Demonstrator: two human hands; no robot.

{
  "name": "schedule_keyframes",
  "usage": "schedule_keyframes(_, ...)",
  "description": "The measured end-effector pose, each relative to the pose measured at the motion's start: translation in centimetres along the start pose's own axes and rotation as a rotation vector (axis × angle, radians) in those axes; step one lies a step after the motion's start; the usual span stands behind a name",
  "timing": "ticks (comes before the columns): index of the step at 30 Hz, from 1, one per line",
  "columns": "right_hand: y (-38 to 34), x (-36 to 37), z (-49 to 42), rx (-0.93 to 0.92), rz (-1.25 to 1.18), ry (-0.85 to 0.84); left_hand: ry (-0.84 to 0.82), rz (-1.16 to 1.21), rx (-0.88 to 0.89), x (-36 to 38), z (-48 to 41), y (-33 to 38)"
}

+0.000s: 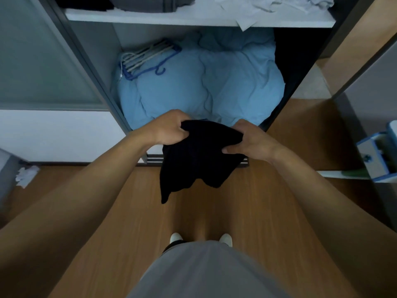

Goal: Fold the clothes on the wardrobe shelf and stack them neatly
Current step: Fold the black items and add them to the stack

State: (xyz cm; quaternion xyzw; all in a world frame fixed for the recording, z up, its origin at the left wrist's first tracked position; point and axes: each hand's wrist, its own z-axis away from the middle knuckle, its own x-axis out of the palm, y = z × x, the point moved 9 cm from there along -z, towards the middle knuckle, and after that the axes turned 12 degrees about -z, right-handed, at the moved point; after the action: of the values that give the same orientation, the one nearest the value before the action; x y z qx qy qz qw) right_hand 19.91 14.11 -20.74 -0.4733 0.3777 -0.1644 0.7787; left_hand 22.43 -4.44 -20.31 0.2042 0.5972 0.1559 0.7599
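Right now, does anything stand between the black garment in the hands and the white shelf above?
Nothing visible does. The left hand and right hand grip the black garment in open air before the wardrobe. Only a crumpled pale cloth overhangs the right part of the shelf.

Blue duvet (199, 82) (with hangers (146, 57)) filling compartment

A person is wearing a loose, plain grey fabric top (206, 274) over a dark garment edge (169, 247) and a pair of white rounded-toe shoes (175, 238); both bare arms (86, 190) are showing uncovered along their whole visible length.
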Motion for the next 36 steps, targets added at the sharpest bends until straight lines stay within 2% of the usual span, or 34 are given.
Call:
schedule_keyframes(5,0.8,0.3,0.0,0.046,-0.350,0.033,0.096,0.106,-0.003,-1.3,0.4,-1.0)
schedule_keyframes(7,1.1,0.0,-0.2,0.052,-0.441,0.077,0.173,0.161,-0.070,-1.9,0.4,-2.1)
schedule_keyframes(9,1.3,-0.4,0.0,0.059,-0.555,0.118,0.310,0.391,-0.189,-2.6,0.7,-4.5)
schedule_keyframes(11,1.3,-0.7,0.2,0.048,-0.688,0.149,0.355,0.795,-0.237,-1.9,1.2,-6.6)
schedule_keyframes(13,1.2,-0.8,0.3,0.039,-0.816,0.176,0.197,1.192,-0.124,0.8,1.3,-6.2)
schedule_keyframes(14,1.2,-0.6,0.2,0.044,-0.868,0.179,0.099,1.283,-0.088,2.7,1.6,-5.8)
schedule_keyframes(16,1.3,-0.1,0.2,0.078,-0.933,0.191,-0.086,1.284,-0.100,6.9,2.1,-4.8)
schedule_keyframes(18,2.1,0.1,0.3,0.143,-0.971,0.226,-0.155,1.159,-0.167,10.0,1.9,-4.3)
schedule_keyframes(21,3.9,0.0,1.1,0.295,-0.978,0.257,-0.113,1.034,-0.238,11.6,0.9,-4.0)
schedule_keyframes(24,6.3,0.2,2.2,0.541,-0.986,0.227,-0.082,1.069,-0.288,11.9,0.5,-3.6)
schedule_keyframes(25,6.9,0.0,2.4,0.570,-1.032,0.228,-0.066,1.104,-0.307,11.8,0.5,-3.4)
schedule_keyframes(28,7.6,-0.3,2.0,0.419,-1.331,0.227,-0.005,1.252,-0.369,10.7,1.0,-3.0)
schedule_keyframes(30,7.9,1.4,2.3,0.383,-1.402,0.130,-0.014,1.347,-0.413,10.1,1.5,-2.8)
schedule_keyframes(33,9.0,5.1,2.6,0.440,-1.187,0.021,-0.029,1.366,-0.459,9.2,2.5,-3.2)
schedule_keyframes(36,7.8,6.3,1.4,0.353,-1.053,0.048,0.044,1.305,-0.527,7.9,3.7,-4.9)
